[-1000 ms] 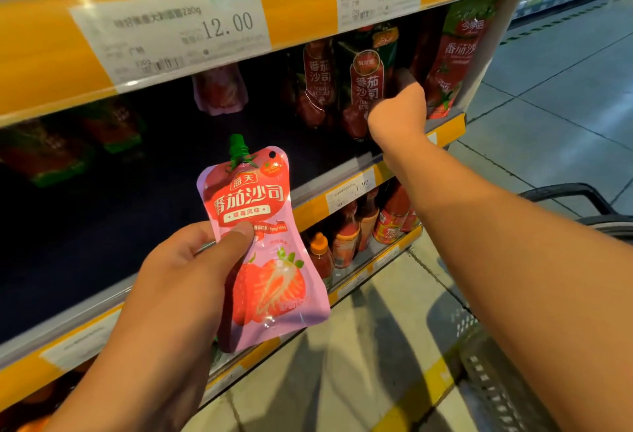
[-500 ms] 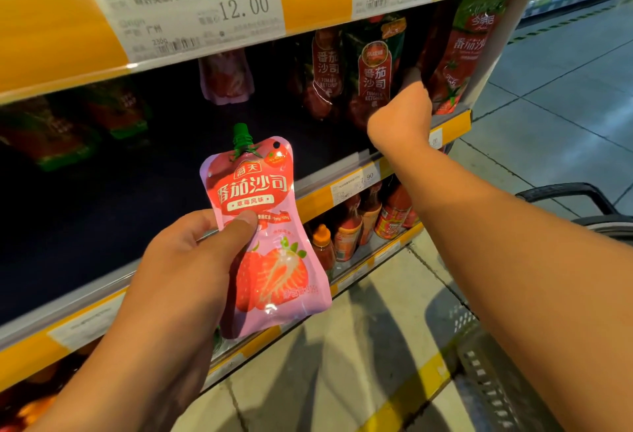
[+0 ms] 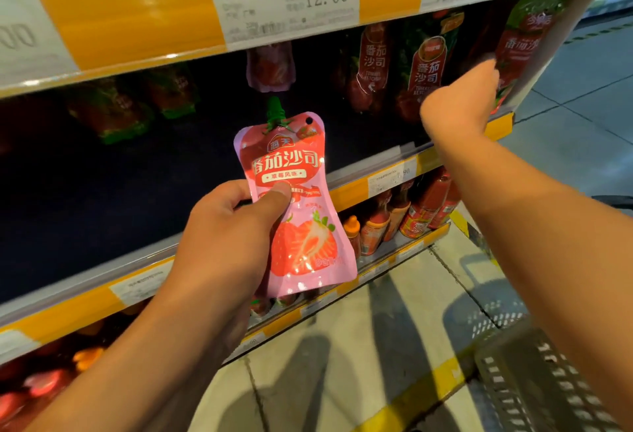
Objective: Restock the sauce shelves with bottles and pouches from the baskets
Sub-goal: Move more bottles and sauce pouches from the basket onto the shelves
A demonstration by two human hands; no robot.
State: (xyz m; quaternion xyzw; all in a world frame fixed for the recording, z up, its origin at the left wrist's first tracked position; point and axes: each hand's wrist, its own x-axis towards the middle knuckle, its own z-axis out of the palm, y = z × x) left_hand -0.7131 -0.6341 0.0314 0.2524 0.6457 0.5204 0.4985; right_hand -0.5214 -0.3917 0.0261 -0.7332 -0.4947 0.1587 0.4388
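Yellow-edged sauce shelf (image 3: 349,191) across the view, middle tier dark and mostly bare on the left, open room there behind the front lip. Price strip (image 3: 281,0) of the upper tier overhanging close above. Grey tiled floor (image 3: 376,346) below and to the right, aisle open. Dark basket (image 3: 534,383) at lower right, just beside the right forearm. Red ketchup pouches (image 3: 424,68) standing upright at the right end of the middle tier. Pink strawberry pouch (image 3: 291,198), green cap up, upright in front of the shelf lip, clear of it. Left hand (image 3: 226,246) grasping that pouch, thumb across its face, fingers behind. Right hand (image 3: 459,102) reaching among the standing pouches, fingers curled and hidden; grip impossible to tell. Small bottles (image 3: 383,226) on the lower tier.
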